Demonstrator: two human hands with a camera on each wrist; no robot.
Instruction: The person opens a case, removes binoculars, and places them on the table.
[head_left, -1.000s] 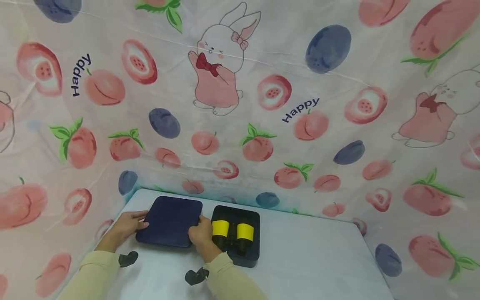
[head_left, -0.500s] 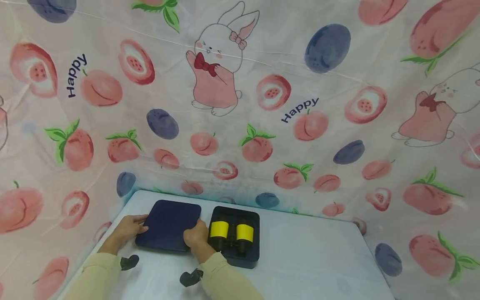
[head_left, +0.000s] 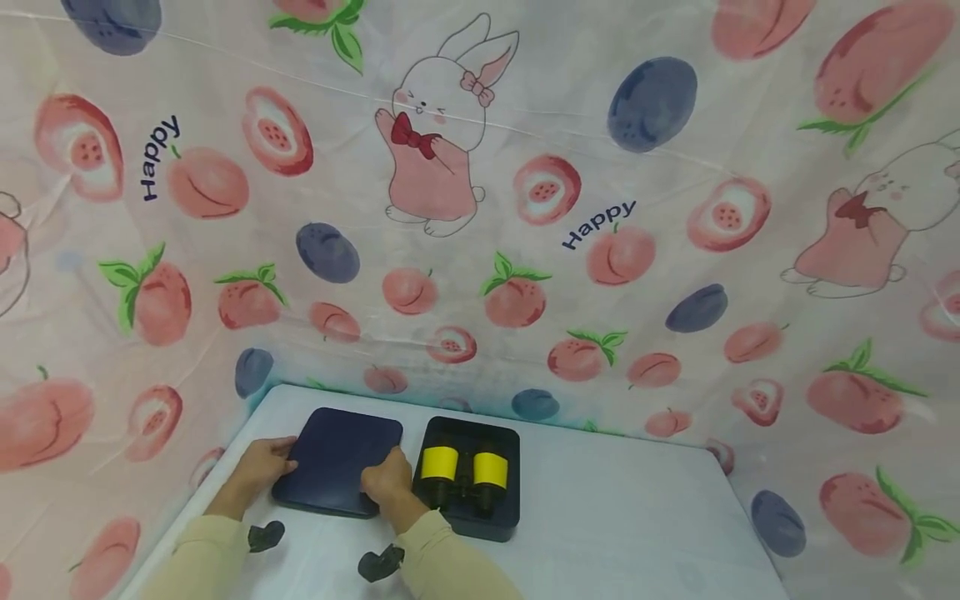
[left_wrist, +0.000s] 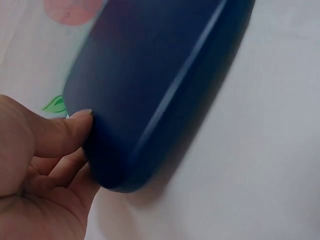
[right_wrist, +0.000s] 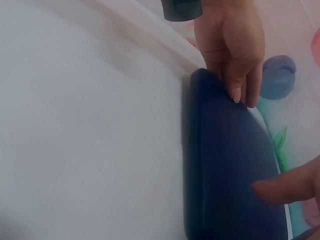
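Note:
A dark blue, rounded rectangular lid [head_left: 337,462] is held between both hands at the left of the table, in the head view. My left hand [head_left: 258,471] pinches its left edge; the left wrist view shows the thumb on top and fingers at the underside. At the opposite edge my right hand [head_left: 392,490] grips the lid, its thumb [right_wrist: 280,190] over the top face in the right wrist view. Right beside that hand sits an open dark box [head_left: 512,500] with black binoculars [head_left: 441,463] inside, banded in yellow on both barrels.
The white table [head_left: 630,508] extends right of the box. A cloth wall [head_left: 450,275] printed with fruit and rabbits rises behind the table and along its sides. Small dark wrist-worn pieces [head_left: 381,563] stick out by the sleeves.
Both hands have brought the lid slightly toward the person and lower over the table. My right hand has shifted a little left, away from the box. The binoculars stay in the box.

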